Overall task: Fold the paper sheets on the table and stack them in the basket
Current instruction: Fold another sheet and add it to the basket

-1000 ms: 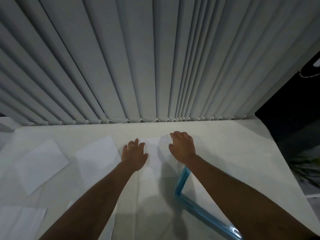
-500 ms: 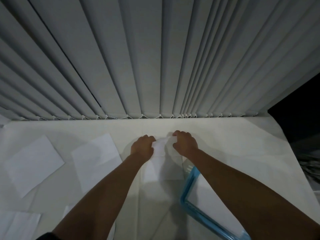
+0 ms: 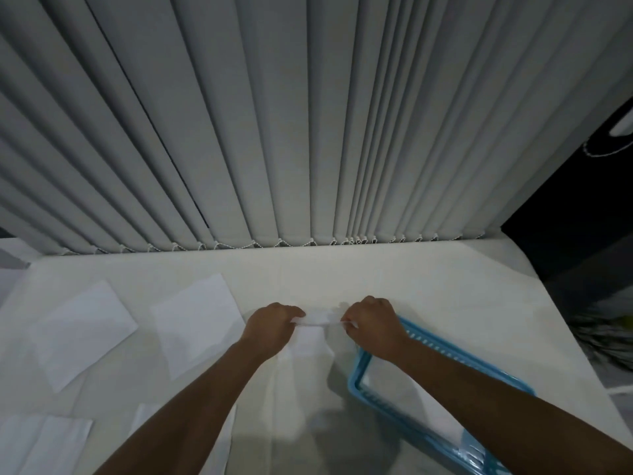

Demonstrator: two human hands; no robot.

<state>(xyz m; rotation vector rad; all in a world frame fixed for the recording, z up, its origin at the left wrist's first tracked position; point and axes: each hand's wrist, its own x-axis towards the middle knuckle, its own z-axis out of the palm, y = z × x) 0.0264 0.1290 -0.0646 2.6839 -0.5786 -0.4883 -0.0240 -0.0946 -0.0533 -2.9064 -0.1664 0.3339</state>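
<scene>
Two bare hands lift the far edge of a paper sheet (image 3: 310, 341) over a white table (image 3: 428, 286), beside a blue basket (image 3: 356, 378).

The left hand (image 3: 270, 325) and the right hand (image 3: 371, 323) are both closed in a pinch on the sheet's far edge, which is raised off the table and stretched between them while the rest of the sheet lies flat toward the person. The basket sits just right of the sheet, under the right forearm, with white paper inside it. Two flat sheets lie to the left, one near the left hand (image 3: 195, 323) and one farther out (image 3: 82, 332); more paper (image 3: 41, 443) lies at the near left corner. Grey vertical blinds (image 3: 274, 132) hang behind the table.
</scene>
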